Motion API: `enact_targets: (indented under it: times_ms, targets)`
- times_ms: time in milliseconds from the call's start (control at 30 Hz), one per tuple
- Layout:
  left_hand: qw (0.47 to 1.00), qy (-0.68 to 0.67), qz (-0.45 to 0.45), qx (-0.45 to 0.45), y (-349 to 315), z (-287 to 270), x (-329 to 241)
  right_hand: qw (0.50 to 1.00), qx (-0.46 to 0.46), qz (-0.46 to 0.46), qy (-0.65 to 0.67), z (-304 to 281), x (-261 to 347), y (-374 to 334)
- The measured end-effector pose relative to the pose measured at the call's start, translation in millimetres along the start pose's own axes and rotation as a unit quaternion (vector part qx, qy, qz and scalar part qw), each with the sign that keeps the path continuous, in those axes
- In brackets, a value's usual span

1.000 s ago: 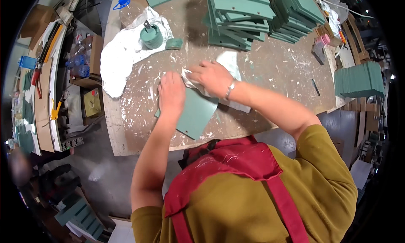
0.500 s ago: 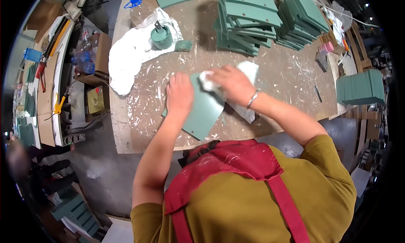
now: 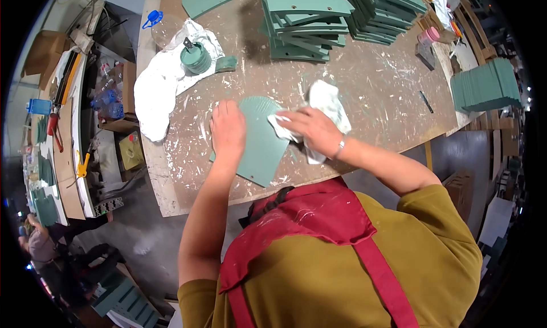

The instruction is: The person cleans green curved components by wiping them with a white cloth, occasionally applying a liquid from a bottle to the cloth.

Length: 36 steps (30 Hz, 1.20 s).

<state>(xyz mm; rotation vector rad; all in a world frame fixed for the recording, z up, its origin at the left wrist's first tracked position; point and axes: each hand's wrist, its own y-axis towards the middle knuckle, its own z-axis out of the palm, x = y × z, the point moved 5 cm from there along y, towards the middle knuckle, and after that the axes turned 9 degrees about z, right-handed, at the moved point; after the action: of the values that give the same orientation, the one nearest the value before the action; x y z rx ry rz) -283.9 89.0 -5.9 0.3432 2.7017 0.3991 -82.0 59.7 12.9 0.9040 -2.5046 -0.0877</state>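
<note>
A flat green panel (image 3: 259,143) with a ribbed, curved far edge lies on the worktable in front of me. My left hand (image 3: 229,128) presses down over its left edge, fingers close together; the thumb is hidden. My right hand (image 3: 314,128) is closed on a crumpled white cloth (image 3: 279,127), which touches the panel's right edge. Another white cloth (image 3: 329,100) lies on the table just behind and under that hand. Farther left, an open jar of green paint (image 3: 195,59) with a metal-tipped tool in it stands on a white rag (image 3: 156,103), beside a small green-coated piece (image 3: 226,64).
Stacked green panels (image 3: 307,26) rise at the back, with another stack (image 3: 384,11) to their right. A single green panel (image 3: 206,0) lies back left. On the right are a dark thin tool (image 3: 426,102) and a dark block (image 3: 424,57). A person (image 3: 48,245) is at the far left.
My right hand and its cloth have moved right across the panel to its right edge, baring more of the ribbed far edge. My left hand stays on the panel. The view has shifted.
</note>
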Motion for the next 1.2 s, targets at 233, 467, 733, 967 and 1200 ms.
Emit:
enact_targets:
  times_ms: [233,467,733,967,1200]
  targets:
    - [0.999,0.033,0.002,0.001,-3,0,0,0.995,-0.002,0.1,0.029,-24,-17,-22]
    - [0.999,0.032,-0.015,0.039,-6,4,5,0.997,0.067,0.018,0.04,4,10,-54]
    - [0.996,-0.086,0.026,0.01,8,-27,11,0.974,-0.071,0.166,0.137,-57,-31,-41]
    - [0.985,0.008,0.148,0.083,-21,-9,-1,0.984,0.075,-0.161,0.03,12,56,-32]
    - [0.99,0.035,0.123,0.06,-19,6,3,0.999,-0.032,-0.014,-0.008,-15,-15,-4]
